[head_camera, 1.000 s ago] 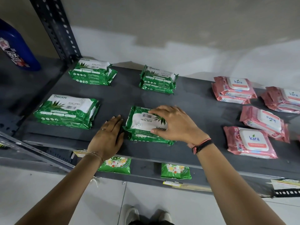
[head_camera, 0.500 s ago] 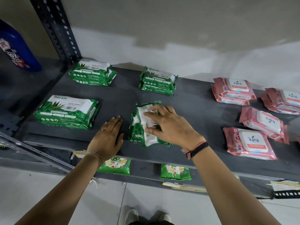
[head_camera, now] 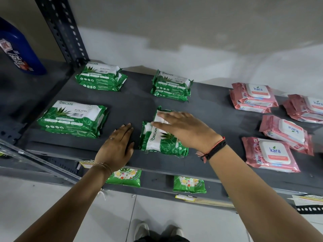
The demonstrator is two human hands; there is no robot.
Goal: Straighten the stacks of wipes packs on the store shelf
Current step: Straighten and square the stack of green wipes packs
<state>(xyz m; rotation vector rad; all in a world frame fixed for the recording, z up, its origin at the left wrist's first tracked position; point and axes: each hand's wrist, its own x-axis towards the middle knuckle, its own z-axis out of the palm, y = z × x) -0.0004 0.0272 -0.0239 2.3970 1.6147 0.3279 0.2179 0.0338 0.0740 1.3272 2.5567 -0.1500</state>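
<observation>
A small stack of green Origami wipes packs (head_camera: 160, 142) sits near the front middle of the dark grey shelf (head_camera: 132, 105), turned so its long side runs front to back. My right hand (head_camera: 185, 130) lies flat on top of it, fingers spread over the top pack. Just left of that stack, my left hand (head_camera: 117, 145) rests palm down on the bare shelf, holding nothing. Three more green stacks lie at front left (head_camera: 73, 117), back left (head_camera: 101, 77) and back middle (head_camera: 172, 86). Pink Kara packs lie at the right: front (head_camera: 269, 154), middle (head_camera: 286, 133), back (head_camera: 253, 96).
A blue bottle (head_camera: 19, 51) stands on the neighbouring shelf at far left, beyond the perforated upright post (head_camera: 64, 30). More pink packs (head_camera: 305, 109) reach the right edge. On the lower shelf lie two green packets (head_camera: 124, 177) (head_camera: 189, 184). A white wall is behind.
My right hand has turned the front middle green stack about a quarter turn, from lying sideways to pointing front to back. My left hand has stayed flat on the shelf.
</observation>
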